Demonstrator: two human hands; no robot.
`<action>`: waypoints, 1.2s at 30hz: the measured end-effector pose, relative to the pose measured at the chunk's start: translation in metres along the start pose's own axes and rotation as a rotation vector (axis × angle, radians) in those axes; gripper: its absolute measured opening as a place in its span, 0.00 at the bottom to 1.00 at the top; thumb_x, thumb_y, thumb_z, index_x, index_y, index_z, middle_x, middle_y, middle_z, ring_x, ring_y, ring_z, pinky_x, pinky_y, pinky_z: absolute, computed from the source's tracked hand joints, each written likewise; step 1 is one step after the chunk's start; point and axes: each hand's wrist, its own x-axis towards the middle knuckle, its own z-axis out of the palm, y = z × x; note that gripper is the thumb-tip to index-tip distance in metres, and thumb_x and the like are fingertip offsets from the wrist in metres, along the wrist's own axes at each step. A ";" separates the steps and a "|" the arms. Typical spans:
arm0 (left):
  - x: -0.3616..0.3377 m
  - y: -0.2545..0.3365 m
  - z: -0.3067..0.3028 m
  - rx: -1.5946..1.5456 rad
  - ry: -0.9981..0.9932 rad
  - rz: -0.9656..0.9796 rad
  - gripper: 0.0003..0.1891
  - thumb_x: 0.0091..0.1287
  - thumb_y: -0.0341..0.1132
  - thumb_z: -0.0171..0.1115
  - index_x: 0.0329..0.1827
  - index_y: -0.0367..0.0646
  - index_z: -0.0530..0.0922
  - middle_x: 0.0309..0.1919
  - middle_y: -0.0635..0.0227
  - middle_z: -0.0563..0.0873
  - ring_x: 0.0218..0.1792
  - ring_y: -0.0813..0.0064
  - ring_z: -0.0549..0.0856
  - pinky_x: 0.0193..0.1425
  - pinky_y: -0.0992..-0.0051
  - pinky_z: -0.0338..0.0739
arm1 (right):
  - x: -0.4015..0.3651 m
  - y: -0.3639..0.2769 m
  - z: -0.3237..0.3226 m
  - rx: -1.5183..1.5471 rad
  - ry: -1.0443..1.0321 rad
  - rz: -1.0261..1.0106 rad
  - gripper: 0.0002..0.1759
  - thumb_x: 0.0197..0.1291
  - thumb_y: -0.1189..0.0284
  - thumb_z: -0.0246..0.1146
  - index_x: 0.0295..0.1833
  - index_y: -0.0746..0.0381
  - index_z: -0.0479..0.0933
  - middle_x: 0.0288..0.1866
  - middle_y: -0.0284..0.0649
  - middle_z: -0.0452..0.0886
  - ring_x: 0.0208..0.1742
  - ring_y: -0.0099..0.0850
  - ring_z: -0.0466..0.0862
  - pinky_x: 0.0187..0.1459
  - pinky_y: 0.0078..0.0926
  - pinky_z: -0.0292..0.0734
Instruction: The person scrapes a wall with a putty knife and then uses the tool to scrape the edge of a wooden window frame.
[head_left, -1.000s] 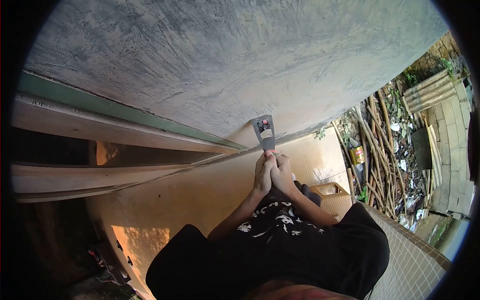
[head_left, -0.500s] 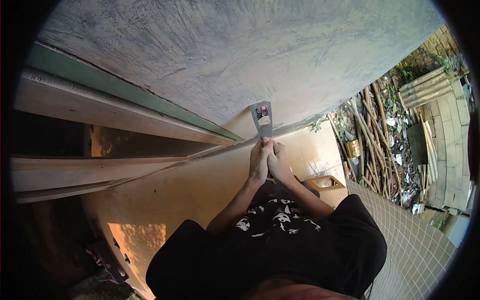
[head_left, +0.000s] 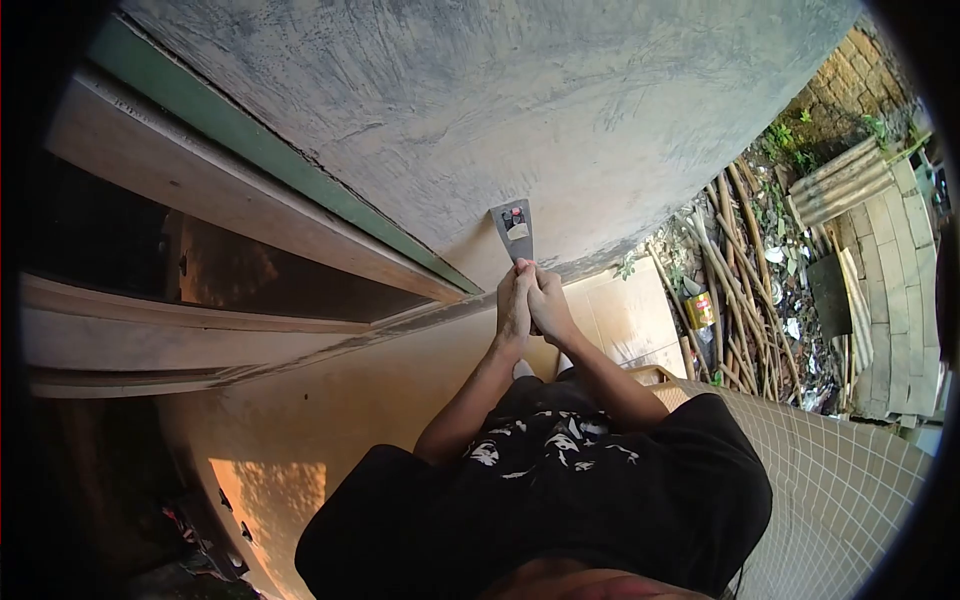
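Observation:
A grey putty knife or scraper (head_left: 517, 243), its flared blade bearing a label with a red mark and a pale patch, reaches up from my hands to the lower part of the wall (head_left: 450, 130). Its wide end appears to touch the grey, streaky surface. My left hand (head_left: 514, 308) is closed around the handle. Pressed against it, my right hand (head_left: 549, 304) is also wrapped round the handle, so most of the grip is hidden. A short dark end shows below the fingers.
On the left is a window or door frame (head_left: 250, 215) with a green strip beside the wall. Tiled floor (head_left: 400, 385) lies below me. To the right are a tan basket-like container (head_left: 655, 375), white netting (head_left: 830, 470), piled poles (head_left: 735, 290) and a yellow can (head_left: 699, 310).
The view has shifted slightly, and my feet now show below my hands. Both hands and the scraper appear a little higher and further left, the grip unchanged.

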 end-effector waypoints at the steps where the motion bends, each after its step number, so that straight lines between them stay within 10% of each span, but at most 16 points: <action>1: 0.001 -0.005 -0.003 -0.002 0.002 0.008 0.19 0.68 0.47 0.51 0.42 0.35 0.74 0.34 0.69 0.76 0.40 0.79 0.74 0.47 0.77 0.68 | 0.000 0.008 0.003 -0.010 0.033 -0.067 0.26 0.67 0.62 0.54 0.25 0.75 0.70 0.15 0.43 0.69 0.20 0.23 0.66 0.23 0.31 0.64; 10: -0.010 -0.001 0.006 -0.009 0.014 0.042 0.18 0.67 0.45 0.51 0.42 0.35 0.74 0.34 0.70 0.76 0.39 0.79 0.75 0.45 0.78 0.69 | -0.012 -0.028 -0.009 -0.130 -0.004 -0.164 0.25 0.66 0.63 0.55 0.26 0.76 0.70 0.15 0.47 0.69 0.21 0.25 0.67 0.29 0.32 0.70; 12: -0.004 0.003 0.010 -0.055 0.004 0.007 0.18 0.66 0.45 0.51 0.42 0.36 0.74 0.34 0.71 0.75 0.38 0.79 0.74 0.44 0.78 0.69 | -0.006 -0.022 -0.012 -0.104 -0.059 -0.085 0.25 0.68 0.61 0.53 0.23 0.70 0.69 0.16 0.31 0.68 0.21 0.17 0.65 0.21 0.23 0.63; 15: -0.008 0.006 0.014 -0.020 0.058 0.021 0.18 0.66 0.45 0.51 0.42 0.37 0.74 0.33 0.73 0.74 0.37 0.80 0.73 0.43 0.78 0.69 | -0.002 -0.018 -0.011 -0.127 -0.020 -0.151 0.24 0.66 0.64 0.54 0.27 0.76 0.70 0.15 0.49 0.70 0.20 0.27 0.67 0.29 0.32 0.70; 36: 0.022 -0.016 -0.007 -0.074 -0.004 0.170 0.18 0.71 0.47 0.44 0.44 0.38 0.69 0.35 0.63 0.77 0.39 0.74 0.78 0.43 0.74 0.73 | 0.016 -0.014 -0.001 -0.267 -0.058 -0.211 0.26 0.66 0.60 0.54 0.22 0.71 0.69 0.14 0.41 0.67 0.19 0.24 0.66 0.23 0.30 0.63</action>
